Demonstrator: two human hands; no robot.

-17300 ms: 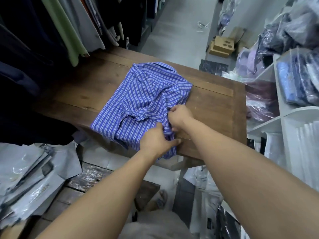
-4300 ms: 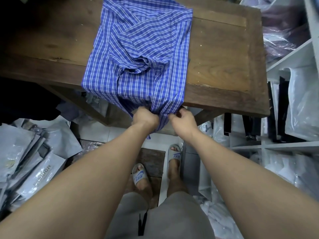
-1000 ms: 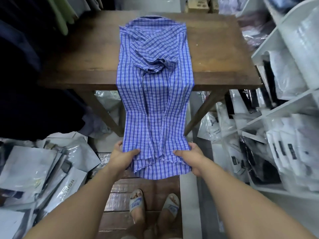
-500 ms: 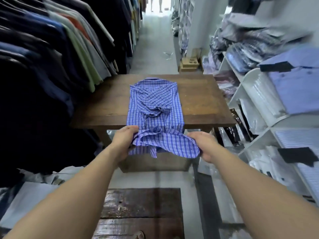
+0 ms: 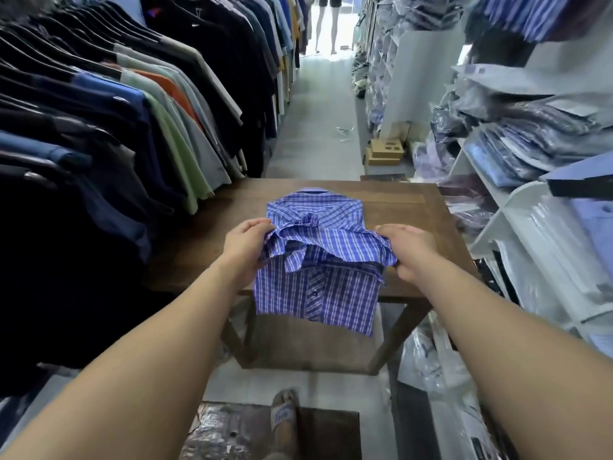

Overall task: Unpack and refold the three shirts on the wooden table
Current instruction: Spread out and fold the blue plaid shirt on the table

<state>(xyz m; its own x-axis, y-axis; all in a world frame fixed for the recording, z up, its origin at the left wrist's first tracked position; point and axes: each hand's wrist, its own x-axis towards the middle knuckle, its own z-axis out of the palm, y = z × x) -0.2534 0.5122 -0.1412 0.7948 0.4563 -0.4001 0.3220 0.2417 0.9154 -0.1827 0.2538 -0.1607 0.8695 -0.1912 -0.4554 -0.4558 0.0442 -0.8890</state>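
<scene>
Shirt (image 5: 318,260) gripped by left hand (image 5: 243,242), right hand (image 5: 409,250)

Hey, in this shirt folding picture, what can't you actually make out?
- Head view: the middle of the blue plaid shirt on the wooden table, covered by the hem fold that the left hand and right hand grip.
- Head view: fingers under that fold, hidden by cloth.
- Head view: bagged shirts on the right shelves, motion-blurred; labels unreadable.

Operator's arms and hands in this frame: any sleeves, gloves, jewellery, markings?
No gloves, rings, watch or wristbands visible on the left hand or right hand. Left arm and right arm are uncovered as far as the frame edge, so no sleeve shows. No markings visible.
</scene>
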